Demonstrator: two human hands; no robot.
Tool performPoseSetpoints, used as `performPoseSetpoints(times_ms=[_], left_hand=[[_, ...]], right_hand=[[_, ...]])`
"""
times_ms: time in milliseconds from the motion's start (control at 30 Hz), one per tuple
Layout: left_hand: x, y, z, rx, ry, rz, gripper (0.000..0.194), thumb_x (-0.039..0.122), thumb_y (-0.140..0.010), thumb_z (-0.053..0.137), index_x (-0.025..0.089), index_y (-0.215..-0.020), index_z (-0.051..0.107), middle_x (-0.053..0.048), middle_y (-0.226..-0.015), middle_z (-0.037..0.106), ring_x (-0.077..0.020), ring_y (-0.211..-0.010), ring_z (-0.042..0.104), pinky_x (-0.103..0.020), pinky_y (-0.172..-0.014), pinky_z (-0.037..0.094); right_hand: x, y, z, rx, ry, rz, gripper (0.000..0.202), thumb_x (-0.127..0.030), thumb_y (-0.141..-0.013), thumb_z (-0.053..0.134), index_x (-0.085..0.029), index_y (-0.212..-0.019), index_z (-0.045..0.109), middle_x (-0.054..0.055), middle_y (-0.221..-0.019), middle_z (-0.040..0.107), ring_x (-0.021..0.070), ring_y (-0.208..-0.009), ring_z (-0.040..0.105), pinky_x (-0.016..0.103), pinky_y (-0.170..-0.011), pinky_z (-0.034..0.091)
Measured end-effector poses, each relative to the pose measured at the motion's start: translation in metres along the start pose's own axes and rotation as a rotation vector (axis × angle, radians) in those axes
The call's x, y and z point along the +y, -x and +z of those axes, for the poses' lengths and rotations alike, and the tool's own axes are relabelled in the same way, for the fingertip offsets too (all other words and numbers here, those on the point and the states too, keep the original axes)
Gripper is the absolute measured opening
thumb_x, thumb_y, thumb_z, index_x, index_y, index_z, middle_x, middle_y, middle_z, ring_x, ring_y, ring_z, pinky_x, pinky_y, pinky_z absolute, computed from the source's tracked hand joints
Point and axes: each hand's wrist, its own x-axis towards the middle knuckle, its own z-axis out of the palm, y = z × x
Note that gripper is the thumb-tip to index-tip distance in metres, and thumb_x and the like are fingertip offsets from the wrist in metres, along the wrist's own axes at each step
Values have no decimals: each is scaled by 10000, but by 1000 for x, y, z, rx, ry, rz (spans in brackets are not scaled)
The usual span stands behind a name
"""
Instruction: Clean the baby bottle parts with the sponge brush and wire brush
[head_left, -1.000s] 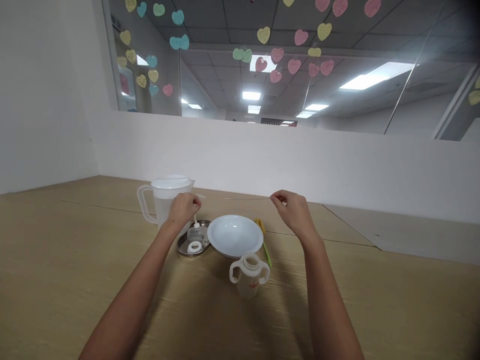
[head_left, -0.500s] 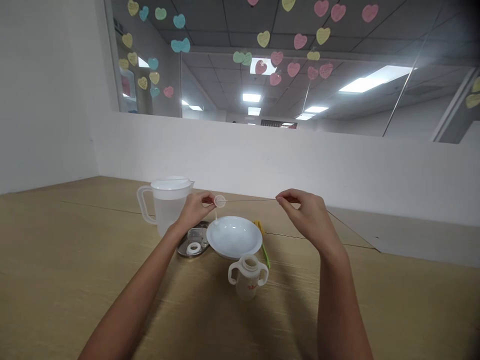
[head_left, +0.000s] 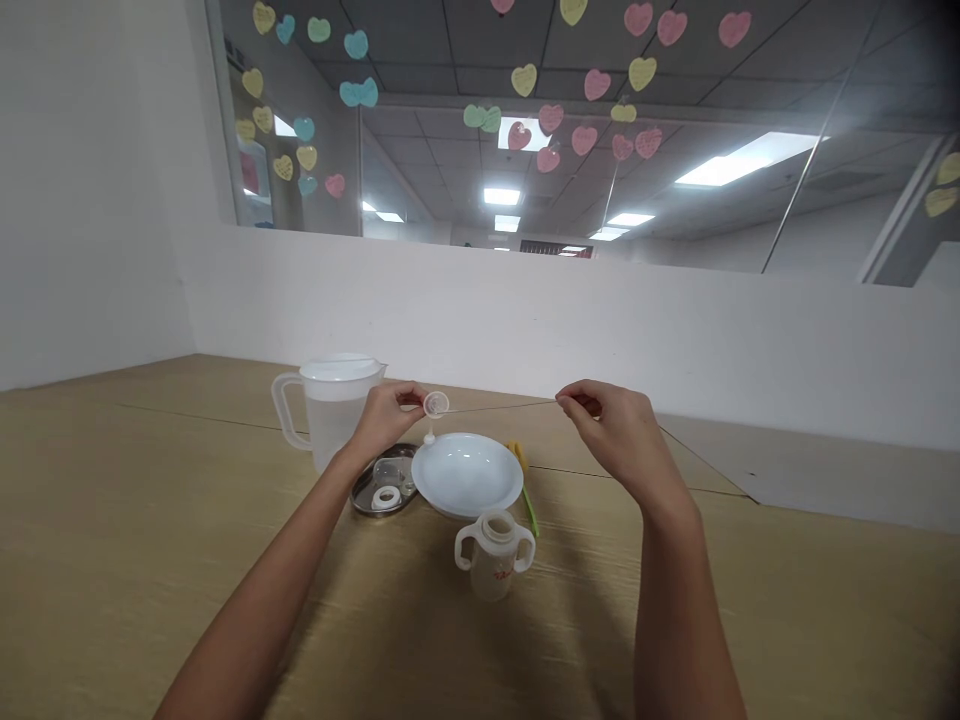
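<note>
My left hand (head_left: 391, 415) pinches a small clear round part (head_left: 436, 404), from which a short pale tube with a rounded end (head_left: 429, 437) hangs over the left rim of a white bowl (head_left: 466, 475). A thin straight rod or wire (head_left: 502, 408) runs from that part to my right hand (head_left: 607, 415), whose fingertips are closed on its other end. Both hands are raised, one at each side above the bowl. What the rod's left end does inside the round part is too small to tell.
A lidded pitcher (head_left: 330, 410) stands behind my left hand. A metal tray (head_left: 367, 500) holds a white ring (head_left: 386, 498) and a clear piece. In front of the bowl is a two-handled bottle (head_left: 493, 565) without a lid. A yellow-green brush (head_left: 529, 505) lies to the bowl's right.
The round part in my left hand has turned a little and moved slightly left and down. The rod now slopes more, and my right hand has shifted slightly right.
</note>
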Motion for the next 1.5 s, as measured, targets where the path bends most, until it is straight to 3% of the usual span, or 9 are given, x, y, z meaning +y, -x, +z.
performPoseSetpoints(times_ms=[367, 800, 1500], left_hand=[[8, 1, -1, -8, 14, -4, 95, 195, -656, 601, 119, -668, 656, -41, -741, 688, -160, -719, 626, -260, -712, 521], [24, 3, -4, -56, -87, 31, 136, 272, -678, 625, 147, -718, 662, -22, -771, 691, -163, -759, 621, -261, -766, 490], [30, 4, -3, -33, -56, 63, 88, 175, -674, 569, 149, -700, 650, -14, -767, 685, -152, -744, 615, -256, -758, 500]], right_hand=[[-7, 3, -2, 5, 1, -11, 202, -269, -803, 452, -182, -766, 630, 19, -715, 654, 148, -639, 568, 260, -590, 398], [-11, 6, -5, 128, 125, -44, 233, -258, -816, 428, -184, -797, 649, 39, -746, 668, 167, -633, 570, 284, -593, 400], [-30, 25, -20, 108, 274, -89, 215, -214, -811, 436, -207, -718, 629, 20, -710, 659, 164, -586, 581, 274, -524, 372]])
